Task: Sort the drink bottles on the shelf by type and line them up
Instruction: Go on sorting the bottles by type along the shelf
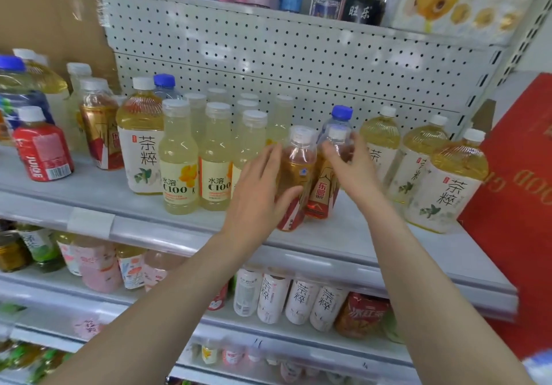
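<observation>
On the middle shelf (89,193) stand two amber tea bottles with red-and-gold labels. My left hand (257,193) wraps around the nearer amber bottle (298,169), thumb across its front. My right hand (349,166) grips the second amber bottle (324,187) near its neck. A blue-capped water bottle (340,118) stands just behind them. To the left is a block of pale yellow C100 bottles (179,160). Three large yellow tea bottles (448,181) stand to the right. One more large tea bottle (140,139) and another amber bottle (100,124) sit further left.
A red juice bottle (41,148) and big blue-capped bottles (18,86) crowd the shelf's left end. A red box (516,181) stands at the right end. White pegboard (268,56) backs the shelf. Lower shelves hold mixed bottles (298,301).
</observation>
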Available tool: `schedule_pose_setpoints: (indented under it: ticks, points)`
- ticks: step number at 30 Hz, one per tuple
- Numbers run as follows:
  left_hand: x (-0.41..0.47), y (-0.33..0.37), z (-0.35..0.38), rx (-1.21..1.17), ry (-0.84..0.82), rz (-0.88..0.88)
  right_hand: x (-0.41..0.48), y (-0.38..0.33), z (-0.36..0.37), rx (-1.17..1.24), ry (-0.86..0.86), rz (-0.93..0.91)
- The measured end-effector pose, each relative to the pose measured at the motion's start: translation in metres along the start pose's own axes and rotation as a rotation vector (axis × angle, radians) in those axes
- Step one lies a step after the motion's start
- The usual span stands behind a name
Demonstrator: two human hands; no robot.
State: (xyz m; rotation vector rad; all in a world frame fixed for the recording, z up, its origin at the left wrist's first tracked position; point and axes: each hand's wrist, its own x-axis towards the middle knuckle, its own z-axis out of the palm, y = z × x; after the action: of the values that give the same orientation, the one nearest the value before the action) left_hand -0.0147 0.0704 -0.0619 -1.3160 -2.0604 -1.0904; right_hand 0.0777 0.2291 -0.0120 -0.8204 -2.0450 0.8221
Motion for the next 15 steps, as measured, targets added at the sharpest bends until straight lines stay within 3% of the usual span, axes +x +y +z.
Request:
schedule_pose_setpoints:
  ticks: [10, 15]
  points:
    - [0.003, 0.028, 0.024, -0.076, -0.033, -0.197, -0.012, 0.025, -0.025, 0.038, -0.039, -0.035]
    - [0.002, 0.029, 0.034, -0.150, -0.082, -0.195, -0.022, 0.046, -0.048, 0.157, 0.000, 0.010]
